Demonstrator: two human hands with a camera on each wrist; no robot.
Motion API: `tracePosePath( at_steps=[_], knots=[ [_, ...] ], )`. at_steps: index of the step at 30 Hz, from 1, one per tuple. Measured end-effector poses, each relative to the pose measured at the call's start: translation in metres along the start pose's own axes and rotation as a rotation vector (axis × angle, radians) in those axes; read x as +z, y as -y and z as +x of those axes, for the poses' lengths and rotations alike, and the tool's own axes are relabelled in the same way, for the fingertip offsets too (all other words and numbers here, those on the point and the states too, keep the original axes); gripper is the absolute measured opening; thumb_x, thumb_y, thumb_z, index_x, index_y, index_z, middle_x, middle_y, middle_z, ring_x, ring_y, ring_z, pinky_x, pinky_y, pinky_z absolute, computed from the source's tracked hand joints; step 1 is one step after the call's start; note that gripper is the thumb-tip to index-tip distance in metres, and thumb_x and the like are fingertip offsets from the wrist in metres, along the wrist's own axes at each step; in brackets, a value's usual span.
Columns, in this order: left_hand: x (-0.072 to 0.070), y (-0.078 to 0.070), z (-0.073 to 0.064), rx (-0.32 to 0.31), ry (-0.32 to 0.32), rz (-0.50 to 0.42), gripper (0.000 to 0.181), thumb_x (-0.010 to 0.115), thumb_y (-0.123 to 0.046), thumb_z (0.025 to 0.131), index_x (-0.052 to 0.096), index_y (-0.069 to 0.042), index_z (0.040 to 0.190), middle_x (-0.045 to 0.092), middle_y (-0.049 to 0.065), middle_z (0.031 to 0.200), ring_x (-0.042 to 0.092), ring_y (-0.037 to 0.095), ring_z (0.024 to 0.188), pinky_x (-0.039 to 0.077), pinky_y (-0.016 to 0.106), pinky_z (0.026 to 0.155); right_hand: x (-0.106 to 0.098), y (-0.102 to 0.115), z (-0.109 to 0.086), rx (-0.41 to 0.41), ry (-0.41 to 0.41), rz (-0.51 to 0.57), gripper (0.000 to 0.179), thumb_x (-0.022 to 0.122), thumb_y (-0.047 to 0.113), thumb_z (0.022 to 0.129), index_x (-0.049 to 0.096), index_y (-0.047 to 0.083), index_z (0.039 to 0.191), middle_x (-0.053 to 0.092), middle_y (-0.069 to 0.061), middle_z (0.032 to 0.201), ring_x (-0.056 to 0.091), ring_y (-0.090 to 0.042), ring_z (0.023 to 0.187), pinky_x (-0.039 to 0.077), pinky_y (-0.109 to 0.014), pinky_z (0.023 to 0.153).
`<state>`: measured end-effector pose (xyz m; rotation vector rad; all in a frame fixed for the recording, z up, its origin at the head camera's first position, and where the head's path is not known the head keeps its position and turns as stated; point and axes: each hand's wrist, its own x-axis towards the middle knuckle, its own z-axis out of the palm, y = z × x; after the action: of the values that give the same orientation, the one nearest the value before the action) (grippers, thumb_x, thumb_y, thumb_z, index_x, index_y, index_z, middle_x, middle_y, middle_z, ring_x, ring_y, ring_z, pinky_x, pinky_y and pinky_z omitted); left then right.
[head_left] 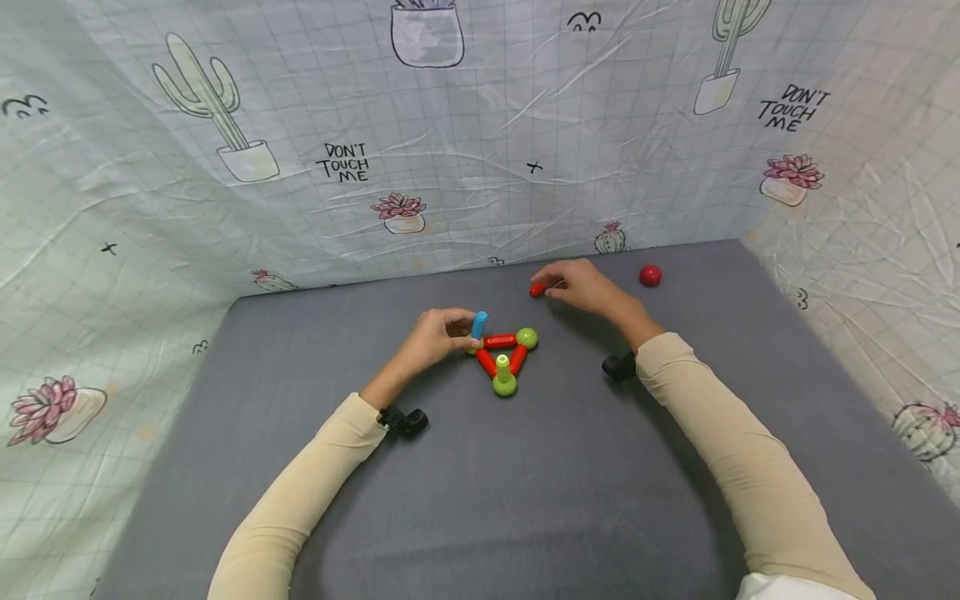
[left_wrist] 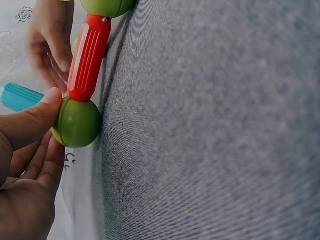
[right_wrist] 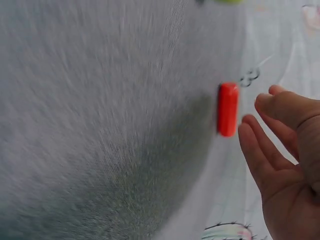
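Three red rods (head_left: 500,341) and green balls form a flat triangle on the table. With thumb and fingers, my left hand (head_left: 437,337) pinches the left corner's green ball (left_wrist: 79,124). A blue rod (head_left: 479,324) sticks up from that ball. On the near green ball (head_left: 506,386) stands a light green rod (head_left: 503,367); another green ball (head_left: 527,337) makes the right corner. Behind the triangle, my right hand (head_left: 583,285) hovers beside a loose red rod (right_wrist: 228,110), its fingers apart and a small gap from the rod in the right wrist view.
A red ball (head_left: 650,275) lies near the table's back right edge. The grey table (head_left: 480,483) meets a hanging cloth (head_left: 480,217) printed with cacti along its back and sides.
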<state>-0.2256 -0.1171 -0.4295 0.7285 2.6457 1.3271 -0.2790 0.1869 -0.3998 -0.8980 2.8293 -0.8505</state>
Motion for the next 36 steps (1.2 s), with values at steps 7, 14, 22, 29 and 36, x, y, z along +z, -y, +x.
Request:
tracePosePath(
  at_steps=[7, 14, 22, 29, 36],
  knots=[
    [-0.001, -0.005, -0.003, -0.025, 0.023, 0.001, 0.042, 0.083, -0.005, 0.083, 0.071, -0.001, 0.123, 0.074, 0.013, 0.115, 0.071, 0.026, 0.104, 0.058, 0.033, 0.089, 0.001, -0.010, 0.016, 0.004, 0.051, -0.089, 0.039, 0.067, 0.000, 0.096, 0.064, 0.000, 0.135, 0.061, -0.021, 0.136, 0.055, -0.037, 0.127, 0.044, -0.051, 0.107],
    [0.001, -0.004, -0.004, -0.024, 0.010, -0.011, 0.041, 0.083, -0.005, 0.083, 0.072, -0.002, 0.122, 0.074, 0.013, 0.113, 0.071, 0.025, 0.104, 0.058, 0.033, 0.089, 0.009, -0.018, 0.027, -0.069, 0.038, -0.155, 0.032, 0.071, 0.000, 0.093, 0.070, -0.002, 0.124, 0.067, -0.021, 0.127, 0.059, -0.037, 0.123, 0.045, -0.050, 0.107],
    [0.002, -0.002, -0.005, -0.009, -0.009, -0.017, 0.039, 0.084, -0.005, 0.083, 0.073, -0.001, 0.120, 0.075, 0.013, 0.111, 0.072, 0.025, 0.103, 0.058, 0.033, 0.088, 0.013, -0.025, 0.029, -0.111, 0.027, -0.208, 0.026, 0.075, 0.004, 0.092, 0.075, 0.001, 0.117, 0.071, -0.016, 0.120, 0.063, -0.034, 0.116, 0.047, -0.049, 0.104],
    [0.002, -0.002, -0.005, -0.023, -0.004, -0.022, 0.038, 0.084, -0.005, 0.083, 0.073, -0.002, 0.119, 0.075, 0.012, 0.110, 0.071, 0.024, 0.103, 0.059, 0.032, 0.087, 0.013, -0.024, 0.027, -0.093, 0.020, -0.223, 0.023, 0.077, 0.007, 0.090, 0.075, 0.004, 0.113, 0.072, -0.014, 0.116, 0.064, -0.033, 0.112, 0.048, -0.048, 0.100],
    [0.003, -0.002, -0.005, -0.028, -0.005, -0.026, 0.037, 0.084, -0.005, 0.083, 0.073, -0.002, 0.118, 0.075, 0.012, 0.110, 0.071, 0.024, 0.102, 0.059, 0.033, 0.087, 0.011, -0.023, 0.023, -0.097, -0.007, -0.201, 0.020, 0.080, 0.009, 0.088, 0.076, 0.006, 0.108, 0.073, -0.010, 0.109, 0.066, -0.029, 0.103, 0.052, -0.046, 0.094]
  ],
)
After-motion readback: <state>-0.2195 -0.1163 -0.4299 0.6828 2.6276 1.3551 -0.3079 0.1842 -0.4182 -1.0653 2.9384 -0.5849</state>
